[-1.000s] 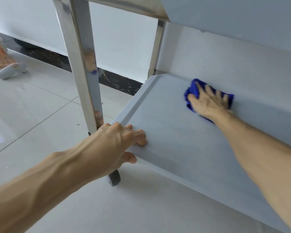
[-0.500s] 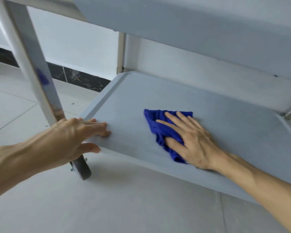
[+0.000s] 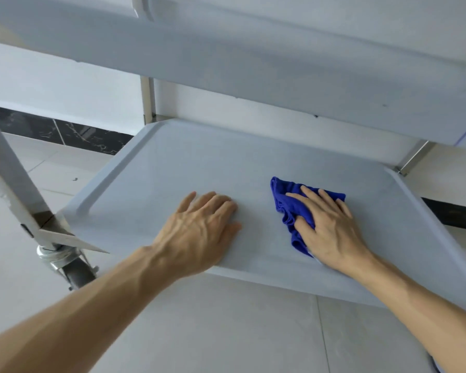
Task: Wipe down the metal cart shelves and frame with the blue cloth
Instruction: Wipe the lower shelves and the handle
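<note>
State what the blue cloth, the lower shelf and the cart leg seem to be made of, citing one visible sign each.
Blue cloth: soft fabric, probably microfibre; it bunches into folds.
Lower shelf: likely metal with a matte grey finish; flat, with a pressed raised rim.
Cart leg: bare polished metal, probably stainless steel; it shows reflections.

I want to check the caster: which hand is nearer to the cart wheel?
Left. The left hand rests on the shelf edge, right of the wheel; the right hand is farther right.

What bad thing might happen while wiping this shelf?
The cart stands on a caster wheel, so it might roll when pushed. The left hand only rests flat on the lower shelf, a weak brace. The blue cloth is bunched under the right hand, so it may miss spots.
</note>
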`<act>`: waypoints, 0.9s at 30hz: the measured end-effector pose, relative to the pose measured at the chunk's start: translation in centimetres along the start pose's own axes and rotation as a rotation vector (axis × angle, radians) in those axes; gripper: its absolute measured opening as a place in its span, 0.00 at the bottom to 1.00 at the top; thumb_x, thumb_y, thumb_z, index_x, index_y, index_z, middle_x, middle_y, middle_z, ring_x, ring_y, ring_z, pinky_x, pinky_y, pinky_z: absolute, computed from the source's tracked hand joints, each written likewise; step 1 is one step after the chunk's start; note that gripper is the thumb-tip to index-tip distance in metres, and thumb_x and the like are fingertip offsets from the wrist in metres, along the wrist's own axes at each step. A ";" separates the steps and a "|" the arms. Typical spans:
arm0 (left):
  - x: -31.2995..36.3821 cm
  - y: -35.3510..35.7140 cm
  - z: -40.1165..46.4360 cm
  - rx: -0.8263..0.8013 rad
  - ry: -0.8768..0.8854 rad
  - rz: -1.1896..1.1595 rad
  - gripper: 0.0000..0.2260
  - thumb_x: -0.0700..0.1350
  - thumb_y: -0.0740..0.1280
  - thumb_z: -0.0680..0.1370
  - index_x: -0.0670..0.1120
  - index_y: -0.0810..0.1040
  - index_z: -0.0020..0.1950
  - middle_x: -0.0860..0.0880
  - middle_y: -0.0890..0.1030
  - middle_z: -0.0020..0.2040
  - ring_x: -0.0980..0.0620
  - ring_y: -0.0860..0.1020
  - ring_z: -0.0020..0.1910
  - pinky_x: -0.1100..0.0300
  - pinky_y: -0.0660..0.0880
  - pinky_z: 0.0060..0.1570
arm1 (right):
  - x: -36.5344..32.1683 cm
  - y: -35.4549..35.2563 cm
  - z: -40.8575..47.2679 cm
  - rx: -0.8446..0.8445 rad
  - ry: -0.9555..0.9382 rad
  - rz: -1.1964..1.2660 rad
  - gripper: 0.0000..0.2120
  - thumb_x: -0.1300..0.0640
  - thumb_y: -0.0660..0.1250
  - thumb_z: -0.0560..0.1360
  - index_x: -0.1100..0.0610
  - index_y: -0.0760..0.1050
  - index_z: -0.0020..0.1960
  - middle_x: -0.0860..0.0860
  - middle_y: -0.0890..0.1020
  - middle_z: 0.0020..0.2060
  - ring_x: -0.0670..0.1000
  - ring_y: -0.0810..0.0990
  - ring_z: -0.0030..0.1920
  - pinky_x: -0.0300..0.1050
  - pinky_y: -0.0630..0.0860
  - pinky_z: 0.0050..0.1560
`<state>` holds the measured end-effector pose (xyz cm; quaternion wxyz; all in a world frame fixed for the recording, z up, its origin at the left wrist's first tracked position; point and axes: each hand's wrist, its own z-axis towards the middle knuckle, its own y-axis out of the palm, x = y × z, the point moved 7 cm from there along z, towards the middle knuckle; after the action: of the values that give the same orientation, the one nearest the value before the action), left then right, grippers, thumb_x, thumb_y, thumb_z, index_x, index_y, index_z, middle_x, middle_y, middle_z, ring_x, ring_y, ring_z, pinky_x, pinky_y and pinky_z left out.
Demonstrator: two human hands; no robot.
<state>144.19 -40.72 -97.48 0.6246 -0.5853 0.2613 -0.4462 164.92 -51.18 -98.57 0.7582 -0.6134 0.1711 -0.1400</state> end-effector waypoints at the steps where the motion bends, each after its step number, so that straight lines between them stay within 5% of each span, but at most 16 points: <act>1: 0.0 0.0 -0.2 0.041 -0.006 -0.031 0.26 0.58 0.43 0.82 0.50 0.71 0.70 0.54 0.72 0.72 0.52 0.66 0.74 0.49 0.60 0.73 | -0.1 0.1 0.0 0.004 -0.008 0.009 0.24 0.47 0.55 0.80 0.40 0.64 0.75 0.43 0.63 0.77 0.52 0.58 0.78 0.50 0.52 0.74; 4: -0.1 0.0 -0.6 0.121 -0.006 -0.063 0.23 0.52 0.48 0.81 0.47 0.79 0.64 0.51 0.79 0.66 0.48 0.74 0.68 0.46 0.69 0.68 | 1.7 -0.2 1.9 0.028 -0.018 0.029 0.28 0.43 0.50 0.75 0.42 0.66 0.75 0.44 0.67 0.76 0.52 0.63 0.76 0.53 0.58 0.73; 8: -0.1 -0.2 -0.3 0.146 0.001 -0.043 0.20 0.48 0.52 0.80 0.46 0.80 0.61 0.51 0.81 0.62 0.47 0.78 0.64 0.46 0.72 0.64 | 5.7 0.3 7.6 -0.021 0.259 -0.019 0.23 0.47 0.53 0.79 0.42 0.64 0.74 0.46 0.68 0.73 0.56 0.65 0.72 0.59 0.59 0.71; 11: -0.1 -0.3 -0.1 0.154 -0.008 -0.041 0.18 0.46 0.54 0.78 0.46 0.80 0.59 0.51 0.82 0.59 0.47 0.79 0.60 0.48 0.71 0.63 | 4.3 1.8 10.3 -0.098 0.373 -0.042 0.24 0.38 0.50 0.78 0.38 0.61 0.73 0.49 0.66 0.72 0.63 0.62 0.71 0.66 0.56 0.70; 17: -1.0 -0.1 -0.3 0.165 -0.108 -0.046 0.21 0.47 0.49 0.77 0.46 0.77 0.61 0.49 0.79 0.60 0.44 0.76 0.61 0.47 0.68 0.64 | -2.4 1.2 4.6 -0.144 -0.028 -0.062 0.31 0.26 0.44 0.73 0.30 0.51 0.76 0.44 0.56 0.79 0.58 0.55 0.77 0.61 0.52 0.75; 22: -1.1 0.1 -0.4 0.147 -0.135 -0.037 0.19 0.47 0.50 0.77 0.47 0.78 0.57 0.50 0.80 0.57 0.44 0.76 0.58 0.45 0.69 0.62 | -1.1 -0.6 -4.5 -0.169 -0.429 0.110 0.27 0.29 0.47 0.78 0.31 0.53 0.76 0.38 0.52 0.80 0.48 0.47 0.81 0.49 0.44 0.79; 24: -1.0 0.1 -0.3 0.136 -0.138 -0.030 0.18 0.47 0.50 0.77 0.47 0.78 0.57 0.50 0.79 0.57 0.43 0.76 0.58 0.45 0.69 0.62 | 1.5 -1.0 -3.6 -0.169 -0.436 0.116 0.26 0.31 0.48 0.79 0.33 0.57 0.76 0.40 0.56 0.79 0.48 0.51 0.80 0.47 0.46 0.78; 27: -0.8 0.1 -0.2 0.116 -0.148 -0.014 0.18 0.47 0.51 0.77 0.47 0.77 0.58 0.49 0.79 0.56 0.43 0.76 0.58 0.44 0.68 0.62 | 5.9 -0.8 2.3 -0.075 -0.162 0.061 0.27 0.33 0.52 0.77 0.37 0.60 0.76 0.46 0.63 0.78 0.53 0.59 0.78 0.50 0.55 0.77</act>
<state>143.71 -40.11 -97.81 0.6720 -0.5813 0.1837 -0.4205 171.27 -51.81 -97.90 0.7498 -0.6453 0.1330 -0.0604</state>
